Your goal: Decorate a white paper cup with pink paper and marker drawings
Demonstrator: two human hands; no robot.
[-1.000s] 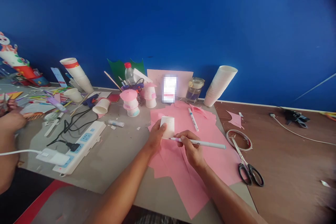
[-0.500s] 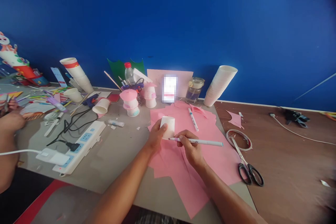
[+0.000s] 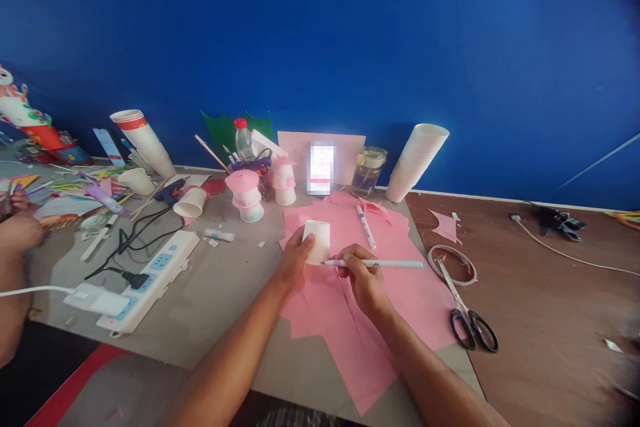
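In my left hand [image 3: 294, 259] is a white paper cup [image 3: 319, 241], held upside down above the pink paper, with faint marks on its side. My right hand [image 3: 364, 278] grips a marker [image 3: 400, 265] whose tip points left, at the lower edge of the cup; whether it touches I cannot tell. Beneath both hands spread overlapping sheets of pink paper [image 3: 420, 307]. A second marker [image 3: 366, 227] lies on them, beyond my right hand. Two small pink-topped cup figures [image 3: 247, 197] stand to the left behind the cup.
Scissors [image 3: 470, 320] and a tape roll [image 3: 453, 265] lie at right. A tall stack of paper cups [image 3: 417, 163] leans at the back beside a glass jar [image 3: 369, 172]. At left are a power strip [image 3: 150, 283], a cup on its side [image 3: 191, 201] and another person's arm [image 3: 17, 233].
The whole scene has shifted slightly left with the camera. The cup is turned or tilted a little in my left hand, and the marker stays near its lower edge.
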